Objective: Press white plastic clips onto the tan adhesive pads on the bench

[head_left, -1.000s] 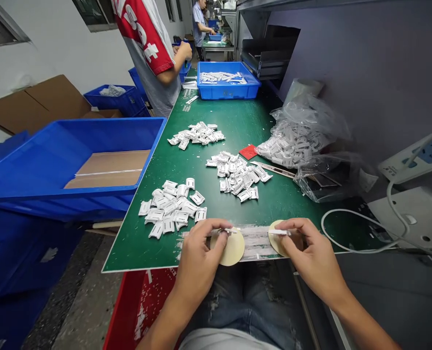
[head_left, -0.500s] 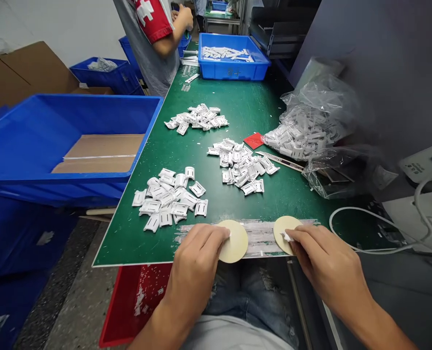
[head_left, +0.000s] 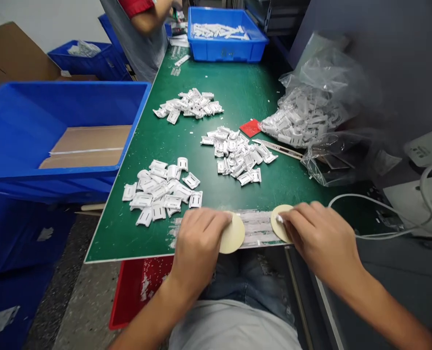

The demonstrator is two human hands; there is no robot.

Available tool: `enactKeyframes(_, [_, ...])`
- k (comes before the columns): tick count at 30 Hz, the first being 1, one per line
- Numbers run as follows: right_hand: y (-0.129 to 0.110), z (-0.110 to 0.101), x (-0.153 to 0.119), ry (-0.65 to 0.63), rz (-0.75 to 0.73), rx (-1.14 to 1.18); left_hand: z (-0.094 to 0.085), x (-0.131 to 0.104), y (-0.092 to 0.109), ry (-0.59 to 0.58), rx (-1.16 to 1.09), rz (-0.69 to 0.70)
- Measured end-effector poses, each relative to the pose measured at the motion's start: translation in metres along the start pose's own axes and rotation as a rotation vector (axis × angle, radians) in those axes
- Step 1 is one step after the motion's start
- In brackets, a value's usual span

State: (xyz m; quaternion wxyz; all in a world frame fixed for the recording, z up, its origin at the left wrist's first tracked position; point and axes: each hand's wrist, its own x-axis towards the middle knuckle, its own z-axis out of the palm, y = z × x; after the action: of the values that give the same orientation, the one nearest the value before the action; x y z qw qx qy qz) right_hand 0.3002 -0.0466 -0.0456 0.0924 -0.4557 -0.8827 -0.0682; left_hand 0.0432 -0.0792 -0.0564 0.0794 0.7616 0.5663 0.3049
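Note:
At the front edge of the green table (head_left: 157, 146), my left hand (head_left: 201, 238) is closed at a pale yellow disc (head_left: 234, 235); what its fingertips pinch is hidden. My right hand (head_left: 318, 233) pinches a small white piece (head_left: 279, 218) over a second yellow disc (head_left: 279, 231). Both discs lie at a greyish taped strip (head_left: 256, 227). Three piles of white plastic parts rest on the table: one near left (head_left: 161, 192), one in the middle (head_left: 238, 154), one farther back (head_left: 192, 104).
A large blue bin (head_left: 70, 174) adjoins the table's left edge, with a red bin (head_left: 123, 296) below. At right are a plastic bag of parts (head_left: 303, 116), a cutter knife (head_left: 279, 148) and a white cable (head_left: 369, 200). A blue tray (head_left: 226, 51) and a person (head_left: 139, 39) are behind.
The view has shifted, so the table and piles appear slightly higher and farther left. Both hands stay closed at the discs, the right fingers still holding the white piece.

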Motion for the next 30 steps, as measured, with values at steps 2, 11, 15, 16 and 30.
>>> enactKeyframes(2, [0.000,0.000,-0.001,-0.014,0.031,0.015,0.000,0.002,0.001,-0.044,0.017,-0.002])
enactKeyframes(11, [-0.003,-0.002,0.006,0.007,0.084,0.056,0.000,0.003,0.003,-0.054,0.027,0.016])
enactKeyframes(15, [-0.003,-0.001,0.004,0.024,0.039,0.105,0.000,0.001,0.004,-0.036,-0.021,-0.003])
enactKeyframes(16, [-0.002,-0.001,0.004,0.025,0.030,0.091,0.000,0.000,0.004,-0.026,-0.026,-0.001])
enactKeyframes(30, [0.007,-0.003,0.002,-0.043,0.009,0.011,0.002,-0.001,0.005,-0.080,0.012,-0.006])
